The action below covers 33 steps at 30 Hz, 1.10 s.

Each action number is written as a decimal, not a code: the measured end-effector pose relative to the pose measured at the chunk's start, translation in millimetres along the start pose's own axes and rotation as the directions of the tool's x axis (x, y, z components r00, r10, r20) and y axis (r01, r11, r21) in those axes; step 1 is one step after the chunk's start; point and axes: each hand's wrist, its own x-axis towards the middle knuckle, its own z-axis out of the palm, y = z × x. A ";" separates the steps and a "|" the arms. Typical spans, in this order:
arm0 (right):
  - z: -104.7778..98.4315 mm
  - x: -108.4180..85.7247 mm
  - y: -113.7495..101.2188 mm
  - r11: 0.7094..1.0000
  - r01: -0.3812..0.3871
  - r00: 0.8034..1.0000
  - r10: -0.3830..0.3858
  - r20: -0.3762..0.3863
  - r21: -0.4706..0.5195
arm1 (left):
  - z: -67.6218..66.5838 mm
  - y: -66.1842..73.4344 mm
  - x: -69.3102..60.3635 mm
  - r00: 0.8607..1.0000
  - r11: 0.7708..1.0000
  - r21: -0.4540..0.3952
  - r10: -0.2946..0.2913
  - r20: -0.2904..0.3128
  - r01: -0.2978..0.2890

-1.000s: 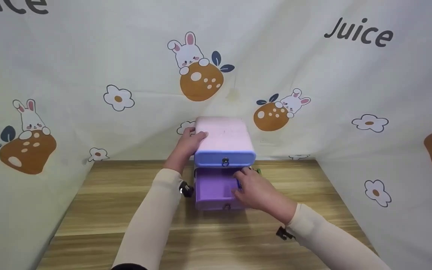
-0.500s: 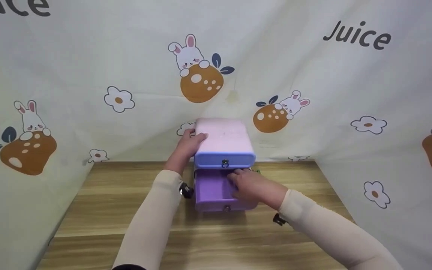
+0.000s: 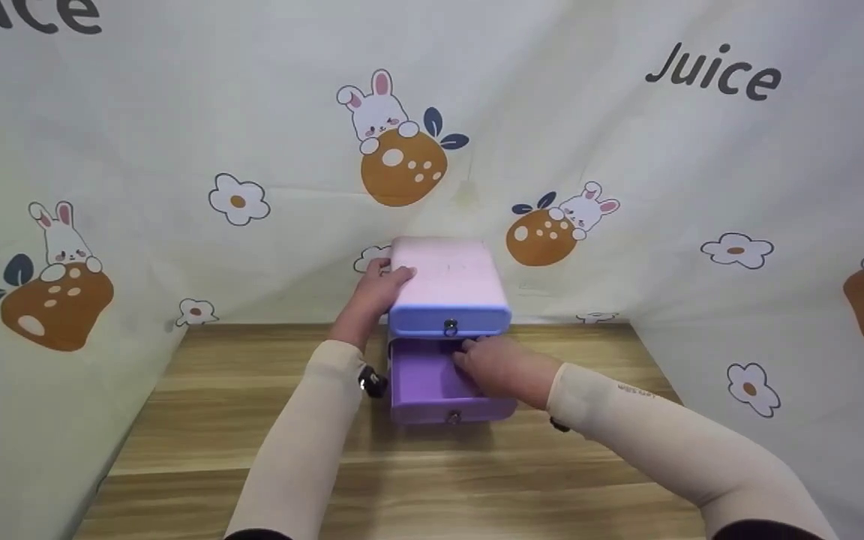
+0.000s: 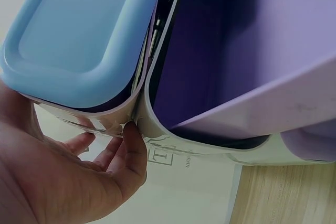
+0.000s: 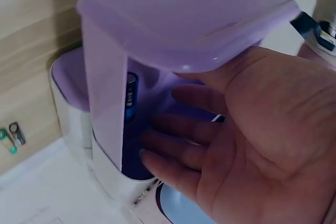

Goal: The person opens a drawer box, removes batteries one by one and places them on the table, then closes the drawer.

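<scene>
A small drawer cabinet (image 3: 447, 274) with a pink top stands against the back wall. Its blue upper drawer (image 3: 424, 320) is closed, and the purple drawer (image 3: 417, 411) below is pulled out. My left hand (image 3: 378, 291) holds the cabinet's upper left side, thumb on the top edge and fingers against the side. My right hand (image 5: 247, 135) reaches into the purple drawer, fingers loosely extended and palm towards the wrist camera. A blue battery (image 5: 131, 97) lies in the drawer beside those fingers. Something small and black-and-white shows partly behind them; its kind is unclear.
Another purple drawer front (image 5: 71, 77) sits closed beneath the pulled-out one. Small green and dark metal items (image 5: 13, 136) lie on the wooden table (image 3: 252, 420) beside the cabinet. A patterned cloth (image 3: 289, 247) hangs behind and along both sides.
My right hand has moved left and deeper into the purple drawer, its forearm swinging up. A blue thing visible by its fingers earlier is hidden in the head view now. My left hand stays put.
</scene>
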 end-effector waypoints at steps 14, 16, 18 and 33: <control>14.1 6.7 2.9 0.997 0.015 1.000 -0.013 0.023 -0.074 | 2.4 3.8 -0.7 1.000 1.000 0.009 -0.017 0.006 0.017; 16.2 6.9 4.2 0.996 0.026 1.000 -0.025 0.008 -0.085 | 1.8 4.2 -0.6 1.000 1.000 0.008 -0.014 0.004 0.014; 18.5 6.9 5.6 0.996 0.034 0.999 -0.036 -0.015 -0.085 | 1.2 4.1 -0.6 1.000 1.000 0.009 -0.011 0.003 0.011; 35.0 8.0 13.0 0.991 0.093 0.988 -0.104 -0.118 -0.093 | 0.0 3.4 -2.3 1.000 1.000 0.018 -0.022 0.000 0.022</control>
